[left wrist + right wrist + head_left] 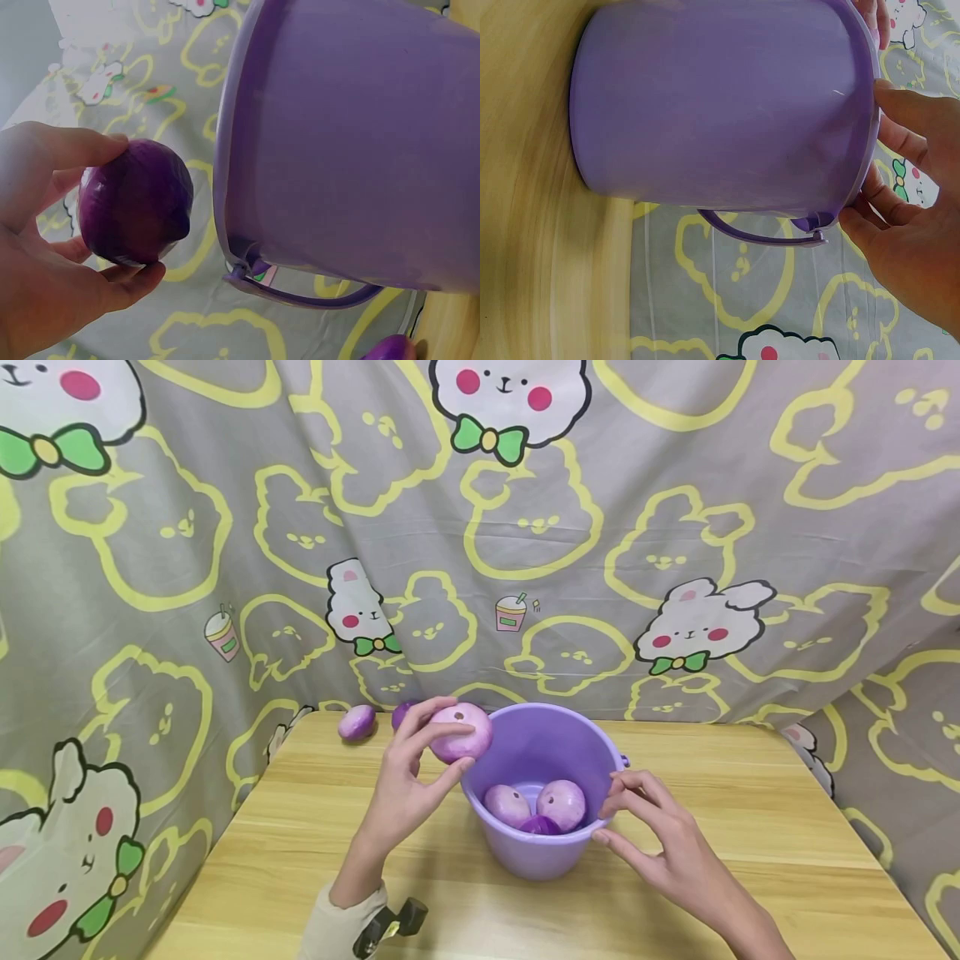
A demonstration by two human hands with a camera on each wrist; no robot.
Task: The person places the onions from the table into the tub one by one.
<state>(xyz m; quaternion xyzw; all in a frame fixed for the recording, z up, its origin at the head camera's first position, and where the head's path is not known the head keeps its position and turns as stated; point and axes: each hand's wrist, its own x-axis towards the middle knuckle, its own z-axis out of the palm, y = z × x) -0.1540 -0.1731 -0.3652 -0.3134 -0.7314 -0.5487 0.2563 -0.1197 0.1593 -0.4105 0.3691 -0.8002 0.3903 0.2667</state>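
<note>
My left hand point(405, 781) holds a purple onion point(467, 742) between thumb and fingers, just above the left rim of a purple bucket point(536, 857). In the left wrist view this onion point(135, 206) shows a dark, glossy side with a small pointed tip, apart from the bucket's wall. With thumb and fingers my right hand point(667, 843) grips the bucket's right rim. Inside the bucket lie a pale onion point(507, 806), another pale onion point(561, 804) and a darker one point(542, 825), partly hidden by the front rim.
At the table's back left lies one onion point(357, 722); beside it another onion point(401, 714) is partly hidden by my left hand. The wooden table point(750, 827) meets a patterned grey curtain point(525, 552) behind. The bucket's handle point(757, 238) hangs down on its far side.
</note>
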